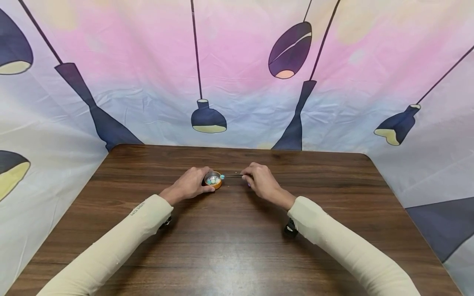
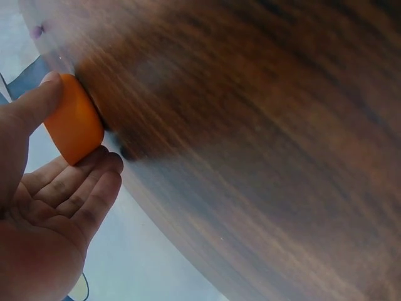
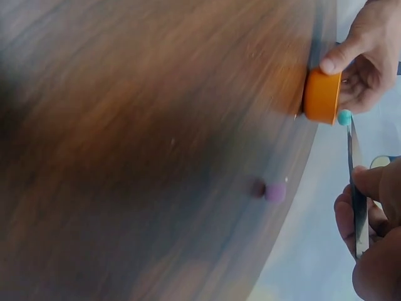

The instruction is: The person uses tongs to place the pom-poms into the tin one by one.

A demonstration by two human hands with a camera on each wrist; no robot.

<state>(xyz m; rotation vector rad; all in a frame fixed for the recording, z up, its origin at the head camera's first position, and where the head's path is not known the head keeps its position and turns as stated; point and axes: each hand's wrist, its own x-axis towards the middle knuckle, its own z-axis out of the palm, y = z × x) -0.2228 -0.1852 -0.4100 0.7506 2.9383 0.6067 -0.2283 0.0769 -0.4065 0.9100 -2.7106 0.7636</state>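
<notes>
Tweezers in my right hand pinch a teal bead over the orange cup. My left hand grips that cup.

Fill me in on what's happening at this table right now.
A person sits at a wooden table. Their left hand grips a small orange dish holding pastel beads. Their right hand pinches metal tweezers with a teal bead at the tip, right at the dish's rim. One purple bead lies loose on the table.

Bare table around orange cup
</notes>
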